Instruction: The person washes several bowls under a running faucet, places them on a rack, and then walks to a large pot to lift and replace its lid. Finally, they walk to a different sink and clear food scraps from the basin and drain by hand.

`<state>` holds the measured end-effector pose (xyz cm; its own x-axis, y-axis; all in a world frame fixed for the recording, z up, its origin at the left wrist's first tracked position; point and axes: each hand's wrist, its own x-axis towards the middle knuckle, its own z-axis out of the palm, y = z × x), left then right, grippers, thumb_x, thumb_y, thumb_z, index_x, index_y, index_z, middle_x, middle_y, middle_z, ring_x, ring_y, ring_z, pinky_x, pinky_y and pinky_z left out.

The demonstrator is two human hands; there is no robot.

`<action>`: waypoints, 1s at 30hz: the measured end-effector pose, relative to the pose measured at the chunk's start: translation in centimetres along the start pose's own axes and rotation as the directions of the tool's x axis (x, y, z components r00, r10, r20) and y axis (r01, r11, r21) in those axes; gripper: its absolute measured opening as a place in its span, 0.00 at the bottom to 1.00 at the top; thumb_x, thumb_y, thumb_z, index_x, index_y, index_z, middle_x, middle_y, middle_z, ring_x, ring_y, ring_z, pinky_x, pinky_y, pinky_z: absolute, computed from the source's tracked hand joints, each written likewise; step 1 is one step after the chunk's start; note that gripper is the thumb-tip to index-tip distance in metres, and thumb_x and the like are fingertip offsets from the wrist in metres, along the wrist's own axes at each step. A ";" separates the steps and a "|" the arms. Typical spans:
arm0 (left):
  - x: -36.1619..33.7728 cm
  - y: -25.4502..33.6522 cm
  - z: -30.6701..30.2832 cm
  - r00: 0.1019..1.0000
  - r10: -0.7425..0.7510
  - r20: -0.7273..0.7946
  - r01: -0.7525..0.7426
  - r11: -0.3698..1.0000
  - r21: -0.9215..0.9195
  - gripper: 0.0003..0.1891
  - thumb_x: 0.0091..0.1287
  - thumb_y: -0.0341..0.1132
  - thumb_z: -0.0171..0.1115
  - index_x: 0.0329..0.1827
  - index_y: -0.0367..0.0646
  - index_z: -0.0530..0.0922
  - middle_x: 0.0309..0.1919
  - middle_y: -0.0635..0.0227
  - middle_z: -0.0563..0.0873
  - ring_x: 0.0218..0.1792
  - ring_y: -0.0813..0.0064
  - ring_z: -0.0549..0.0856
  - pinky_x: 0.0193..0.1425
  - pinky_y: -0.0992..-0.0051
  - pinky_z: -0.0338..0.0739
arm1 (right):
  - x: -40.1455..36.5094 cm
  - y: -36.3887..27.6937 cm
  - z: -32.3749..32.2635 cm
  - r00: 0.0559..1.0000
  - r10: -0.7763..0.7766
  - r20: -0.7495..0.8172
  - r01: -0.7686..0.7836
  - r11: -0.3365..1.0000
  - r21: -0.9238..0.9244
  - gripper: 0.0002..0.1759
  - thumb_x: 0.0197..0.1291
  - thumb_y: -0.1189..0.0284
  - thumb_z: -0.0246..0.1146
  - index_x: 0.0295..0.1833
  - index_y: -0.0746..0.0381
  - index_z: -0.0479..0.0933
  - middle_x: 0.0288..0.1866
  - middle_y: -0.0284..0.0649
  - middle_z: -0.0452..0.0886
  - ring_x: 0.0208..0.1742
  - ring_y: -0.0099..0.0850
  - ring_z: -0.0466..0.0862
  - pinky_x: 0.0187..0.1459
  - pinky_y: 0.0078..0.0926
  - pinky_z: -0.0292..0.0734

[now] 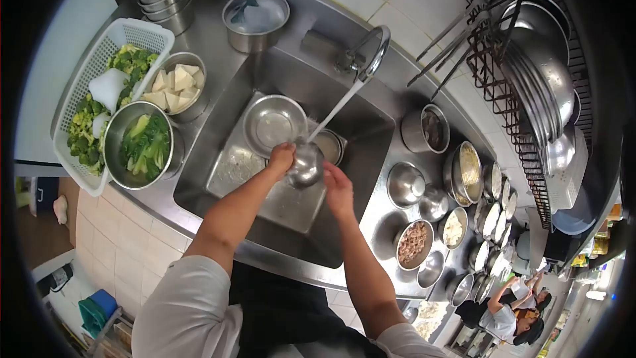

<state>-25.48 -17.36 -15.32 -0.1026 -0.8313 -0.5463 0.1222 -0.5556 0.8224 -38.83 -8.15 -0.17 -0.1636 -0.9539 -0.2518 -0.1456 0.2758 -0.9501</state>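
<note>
Metal bowl (305, 166) under running water (336, 111) in our left grip (281, 159)

Our left grip is closed on the near-left edge of the metal bowl, holding it up over the sink (358, 179). Our right grip (339, 189) is loosely curled at the bowl's right side; we cannot tell whether its fingertips press on the metal. Water runs from the curved tap (379, 59), beyond and to the right of both grips, down to the bowl's far edge.

Just beyond our left grip we see a round metal pan (273, 119), and a shallow dish (328, 146) sits partly hidden behind the held bowl. Below both grips a flat tray (265, 202) lies in the sink.

Left of our left grip, the worktop (199, 96) carries a pot of leafy greens (144, 147), a bowl of white wedges (176, 87) and a white basket (150, 32) of broccoli. Right of our right grip stand upturned bowls (406, 184), a bowl of chopped brownish food (415, 244) and a bowl of pale pieces (453, 228). Farther right, a wire rack (491, 83) holds metalware, and below it two people (507, 318) are in view.
</note>
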 end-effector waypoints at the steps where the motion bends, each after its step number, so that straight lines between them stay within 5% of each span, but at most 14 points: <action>1: -0.9 2.8 0.1 0.996 -0.091 -0.016 0.085 0.970 -0.230 0.12 0.65 0.40 0.49 0.31 0.40 0.75 0.22 0.67 0.77 0.25 0.76 0.75 0.29 0.74 0.67 | 0.9 -0.4 1.3 0.965 -0.259 0.036 0.255 0.896 -0.364 0.17 0.60 0.70 0.50 0.54 0.65 0.68 0.52 0.44 0.73 0.50 0.38 0.75 0.52 0.32 0.69; 2: -2.8 6.2 0.6 0.993 -0.070 -0.091 0.045 0.966 -0.256 0.14 0.66 0.40 0.47 0.31 0.38 0.75 0.24 0.71 0.76 0.29 0.77 0.73 0.34 0.76 0.67 | 2.2 -0.7 2.4 0.960 -0.276 0.042 0.272 0.894 -0.356 0.17 0.60 0.70 0.50 0.54 0.65 0.68 0.52 0.44 0.73 0.50 0.38 0.75 0.52 0.32 0.69; 4: -3.3 9.3 1.1 0.995 0.013 -0.095 -0.042 0.951 -0.307 0.14 0.66 0.40 0.47 0.31 0.38 0.75 0.25 0.70 0.77 0.29 0.77 0.73 0.34 0.76 0.67 | 5.5 -1.1 4.3 0.745 -0.623 0.238 0.616 0.505 -0.605 0.17 0.59 0.71 0.49 0.54 0.64 0.69 0.52 0.46 0.74 0.52 0.41 0.73 0.53 0.32 0.67; 7: -4.3 12.3 1.3 0.967 0.240 -0.081 -0.253 0.934 -0.252 0.15 0.67 0.39 0.46 0.30 0.38 0.75 0.26 0.70 0.78 0.28 0.77 0.73 0.32 0.74 0.67 | 11.7 -3.1 5.4 0.748 -0.580 0.323 0.615 0.424 -0.665 0.15 0.57 0.72 0.49 0.49 0.64 0.73 0.51 0.49 0.73 0.53 0.41 0.72 0.53 0.32 0.66; 9: -4.7 13.6 0.8 0.876 0.478 -0.061 -0.426 0.827 0.366 0.15 0.67 0.39 0.45 0.28 0.39 0.74 0.24 0.72 0.78 0.25 0.78 0.72 0.30 0.73 0.66 | 14.1 -5.0 4.8 0.938 -0.287 0.192 0.341 0.682 -0.647 0.15 0.57 0.72 0.47 0.45 0.65 0.75 0.49 0.48 0.75 0.53 0.41 0.72 0.53 0.31 0.65; 11: -4.7 14.4 0.2 0.913 0.406 -0.032 -0.376 0.870 0.318 0.16 0.67 0.41 0.45 0.28 0.38 0.74 0.21 0.71 0.77 0.24 0.76 0.71 0.29 0.72 0.65 | 18.0 -2.9 3.3 0.912 -0.301 0.280 0.408 0.742 -0.532 0.16 0.59 0.70 0.45 0.44 0.64 0.76 0.48 0.48 0.75 0.52 0.41 0.73 0.53 0.32 0.65; 12: -4.1 14.0 0.3 0.913 0.375 -0.158 -0.358 0.925 0.126 0.17 0.67 0.41 0.45 0.28 0.37 0.73 0.21 0.69 0.77 0.24 0.75 0.71 0.29 0.71 0.66 | 16.0 -6.2 3.9 0.991 0.086 0.101 -0.065 0.978 -0.197 0.16 0.59 0.63 0.48 0.44 0.60 0.76 0.45 0.46 0.78 0.45 0.43 0.77 0.47 0.38 0.69; 13: -3.5 13.9 0.6 0.908 0.317 -0.274 -0.350 0.933 -0.080 0.17 0.67 0.41 0.45 0.27 0.36 0.73 0.21 0.67 0.76 0.24 0.73 0.72 0.30 0.71 0.66 | 16.0 -5.4 4.2 0.991 0.081 0.103 -0.059 0.977 -0.205 0.16 0.59 0.63 0.48 0.44 0.60 0.76 0.45 0.46 0.78 0.45 0.43 0.77 0.47 0.38 0.69; 15: -2.1 14.4 1.2 0.871 0.192 -0.451 -0.344 0.895 -0.283 0.17 0.66 0.41 0.45 0.28 0.35 0.73 0.21 0.65 0.77 0.25 0.72 0.73 0.31 0.70 0.67 | 15.6 -3.7 5.3 0.975 -0.204 -0.086 0.105 0.768 -0.632 0.18 0.60 0.61 0.48 0.48 0.60 0.74 0.48 0.49 0.76 0.50 0.44 0.74 0.51 0.38 0.66; 17: -1.6 15.6 1.4 0.817 0.020 -0.577 -0.355 0.806 -0.473 0.17 0.66 0.41 0.46 0.29 0.35 0.73 0.21 0.63 0.77 0.26 0.70 0.74 0.31 0.70 0.67 | 11.8 -2.9 8.1 0.854 -0.445 -0.270 0.244 0.800 -0.549 0.21 0.60 0.60 0.46 0.53 0.60 0.71 0.52 0.51 0.72 0.55 0.45 0.71 0.56 0.37 0.63; 20: -1.6 16.2 1.3 0.858 0.035 -0.512 -0.204 0.938 -0.279 0.17 0.66 0.41 0.46 0.32 0.34 0.74 0.24 0.59 0.78 0.28 0.68 0.76 0.34 0.69 0.69 | 9.7 -2.4 10.0 0.756 -0.592 -0.278 0.204 0.617 -0.760 0.23 0.61 0.58 0.45 0.56 0.61 0.68 0.55 0.53 0.69 0.57 0.45 0.68 0.58 0.37 0.60; 22: 0.3 13.7 1.0 0.804 0.522 -0.284 -0.442 0.845 0.299 0.22 0.65 0.45 0.47 0.28 0.31 0.74 0.24 0.54 0.78 0.26 0.63 0.77 0.35 0.66 0.70 | 12.2 -3.5 7.8 0.884 -0.430 -0.183 0.241 0.755 -0.609 0.24 0.60 0.58 0.46 0.56 0.61 0.68 0.55 0.54 0.69 0.58 0.45 0.68 0.58 0.36 0.60; 27: -3.2 16.1 -0.6 0.923 0.362 0.134 -0.386 0.860 0.335 0.25 0.64 0.51 0.47 0.25 0.35 0.76 0.20 0.55 0.78 0.26 0.62 0.78 0.35 0.66 0.69 | 15.7 -7.0 2.7 0.967 0.018 0.254 0.127 0.831 -0.542 0.27 0.59 0.54 0.49 0.54 0.64 0.69 0.51 0.52 0.72 0.54 0.42 0.71 0.54 0.30 0.64; 30: -1.3 15.1 -1.9 0.945 0.307 0.110 -0.326 0.881 0.342 0.29 0.63 0.56 0.45 0.21 0.36 0.76 0.19 0.58 0.79 0.26 0.64 0.78 0.35 0.69 0.69 | 14.1 -9.1 1.9 0.944 0.136 0.302 0.027 0.878 -0.479 0.19 0.54 0.56 0.56 0.32 0.62 0.78 0.25 0.42 0.79 0.28 0.41 0.77 0.30 0.34 0.70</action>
<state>-21.59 -24.69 -2.51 -0.1680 -0.9545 -0.2462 -0.1967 -0.2123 0.9572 -37.96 -24.35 4.59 0.1200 -0.8985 -0.4223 -0.5993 0.2735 -0.7524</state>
